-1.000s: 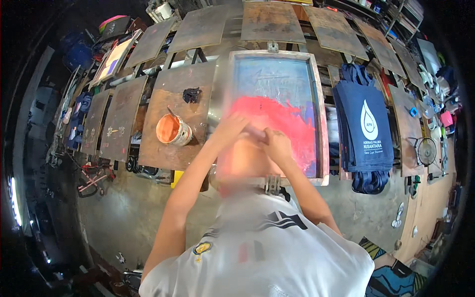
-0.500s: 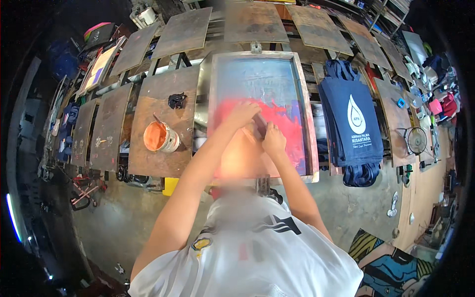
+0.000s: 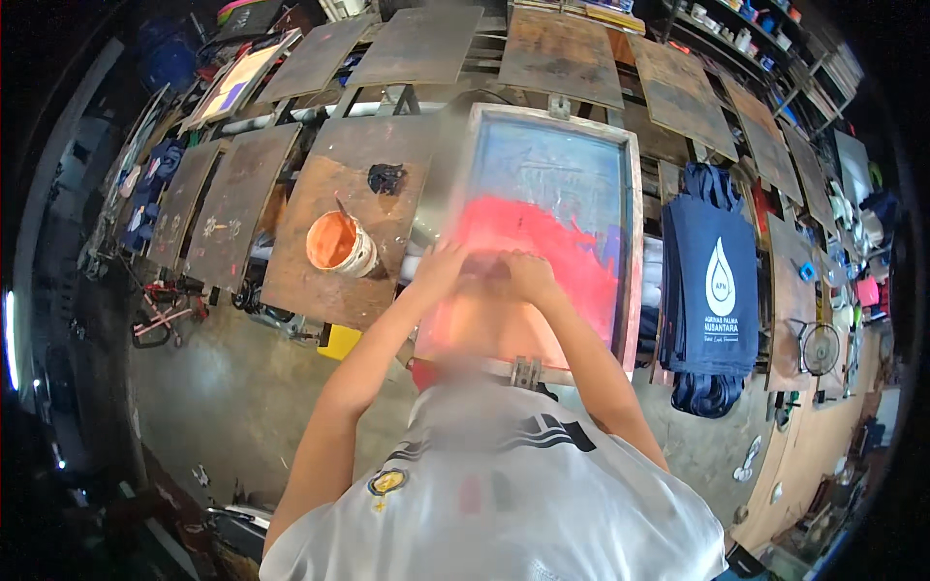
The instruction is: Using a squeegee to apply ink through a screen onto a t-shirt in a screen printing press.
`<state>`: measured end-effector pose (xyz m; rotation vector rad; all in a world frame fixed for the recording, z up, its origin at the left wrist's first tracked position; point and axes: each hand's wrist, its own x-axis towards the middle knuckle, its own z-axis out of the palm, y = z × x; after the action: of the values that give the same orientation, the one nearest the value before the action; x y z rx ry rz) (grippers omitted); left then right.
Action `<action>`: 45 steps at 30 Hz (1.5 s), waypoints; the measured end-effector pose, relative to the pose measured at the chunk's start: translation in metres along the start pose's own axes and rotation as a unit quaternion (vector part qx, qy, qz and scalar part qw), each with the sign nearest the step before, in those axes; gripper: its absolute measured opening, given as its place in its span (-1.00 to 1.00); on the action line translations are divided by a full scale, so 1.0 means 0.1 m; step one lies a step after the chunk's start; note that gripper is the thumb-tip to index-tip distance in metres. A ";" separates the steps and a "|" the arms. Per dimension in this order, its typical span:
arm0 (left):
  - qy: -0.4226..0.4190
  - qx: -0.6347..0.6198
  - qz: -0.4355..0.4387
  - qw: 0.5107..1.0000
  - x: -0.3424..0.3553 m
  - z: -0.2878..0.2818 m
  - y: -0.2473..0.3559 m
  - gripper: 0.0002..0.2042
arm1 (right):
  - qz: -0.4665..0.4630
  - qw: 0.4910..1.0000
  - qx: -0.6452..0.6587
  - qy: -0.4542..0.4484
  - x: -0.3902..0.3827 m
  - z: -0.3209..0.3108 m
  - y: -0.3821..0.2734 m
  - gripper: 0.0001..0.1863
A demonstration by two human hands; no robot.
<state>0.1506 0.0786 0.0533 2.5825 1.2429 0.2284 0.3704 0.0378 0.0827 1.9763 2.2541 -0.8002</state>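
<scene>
We have our left hand and right hand over the red paint in a wooden frame, each grip curled onto a dark scraper, which lies crosswise between them. To our left, a paint bucket stands on a desk, near a crumpled black rag. Navy bags lie stacked to the right.
</scene>
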 end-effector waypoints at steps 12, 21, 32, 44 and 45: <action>0.019 0.135 0.247 0.959 1.34 -0.07 0.63 -0.45 | 0.125 0.957 0.034 0.258 -0.39 0.11 0.64 -0.48; 0.019 -0.054 0.210 0.976 1.27 0.00 0.34 -0.43 | 0.165 0.961 -0.008 0.222 -0.18 0.08 0.45 -0.57; 0.101 -0.081 0.062 0.990 0.45 -0.09 -0.04 -0.42 | 0.004 0.986 -0.109 0.125 0.23 0.00 0.19 -0.42; 0.076 -0.037 0.009 0.996 -0.24 -0.13 0.00 -0.42 | -0.089 0.992 -0.076 0.050 -0.02 0.06 -0.07 -0.37; 0.058 -0.025 0.012 0.998 -0.21 -0.15 0.04 -0.42 | -0.088 0.992 -0.077 0.053 -0.05 0.07 -0.04 -0.37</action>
<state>0.1365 0.0629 0.0684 2.5745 1.2274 0.4153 0.3659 0.0307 0.0795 1.8143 2.4930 -0.5242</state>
